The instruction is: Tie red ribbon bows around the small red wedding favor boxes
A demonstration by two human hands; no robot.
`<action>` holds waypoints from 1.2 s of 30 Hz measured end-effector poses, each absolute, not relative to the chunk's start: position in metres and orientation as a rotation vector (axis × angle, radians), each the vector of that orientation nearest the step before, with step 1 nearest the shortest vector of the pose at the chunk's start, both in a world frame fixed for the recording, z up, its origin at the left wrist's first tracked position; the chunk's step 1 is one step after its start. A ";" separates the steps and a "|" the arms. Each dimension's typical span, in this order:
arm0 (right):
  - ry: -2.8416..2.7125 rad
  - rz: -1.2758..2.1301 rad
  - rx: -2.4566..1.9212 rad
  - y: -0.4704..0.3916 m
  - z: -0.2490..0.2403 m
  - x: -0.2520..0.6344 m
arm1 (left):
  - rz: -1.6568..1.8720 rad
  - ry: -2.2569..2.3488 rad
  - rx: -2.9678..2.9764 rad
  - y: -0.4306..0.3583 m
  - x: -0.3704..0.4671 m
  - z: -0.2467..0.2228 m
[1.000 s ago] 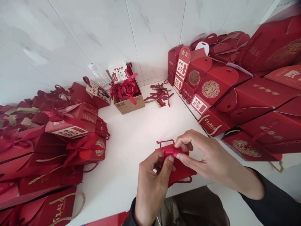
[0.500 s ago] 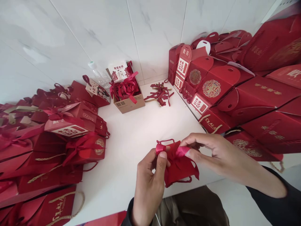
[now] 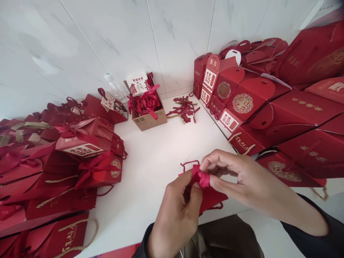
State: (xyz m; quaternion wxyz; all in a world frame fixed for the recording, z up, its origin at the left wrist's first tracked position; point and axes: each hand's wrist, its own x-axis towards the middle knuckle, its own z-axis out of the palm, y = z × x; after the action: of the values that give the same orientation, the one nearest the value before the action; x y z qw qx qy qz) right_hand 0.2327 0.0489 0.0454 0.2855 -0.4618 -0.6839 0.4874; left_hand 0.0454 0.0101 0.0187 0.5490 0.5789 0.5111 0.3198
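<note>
Near the table's front edge lies a small red gift box (image 3: 213,199) with thin red cord handles, largely covered by my hands. Above it, my left hand (image 3: 182,204) pinches a loop of pinkish-red ribbon (image 3: 204,180) between thumb and fingers. My right hand (image 3: 231,172) comes in from the right and is closed on the ribbon too, thumb and forefinger at its loop. The two hands nearly meet at the ribbon. How the strands cross under the fingers is hidden.
Red gift boxes with ribbon bows (image 3: 99,168) are stacked on the left. A wall of red boxes (image 3: 243,102) stands on the right. At the back are a cardboard box (image 3: 150,122) of ribbons, a pile of dark red cords (image 3: 184,109) and a clear plastic bottle (image 3: 115,87).
My left hand has moved right, bringing its ribbon loop against the one in my right hand. The hands were apart before, with the ribbon's middle showing between them.
</note>
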 end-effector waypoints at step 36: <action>-1.885 1.162 -1.310 0.041 0.032 0.230 | 0.839 1.188 1.216 0.020 0.048 0.019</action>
State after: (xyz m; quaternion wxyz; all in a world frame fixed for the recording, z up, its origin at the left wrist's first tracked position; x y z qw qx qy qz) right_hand 0.2303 0.0414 0.0316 0.2806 -0.4885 -0.7033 0.4336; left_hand 0.0481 0.0202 0.0187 0.5834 0.5209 0.5089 0.3596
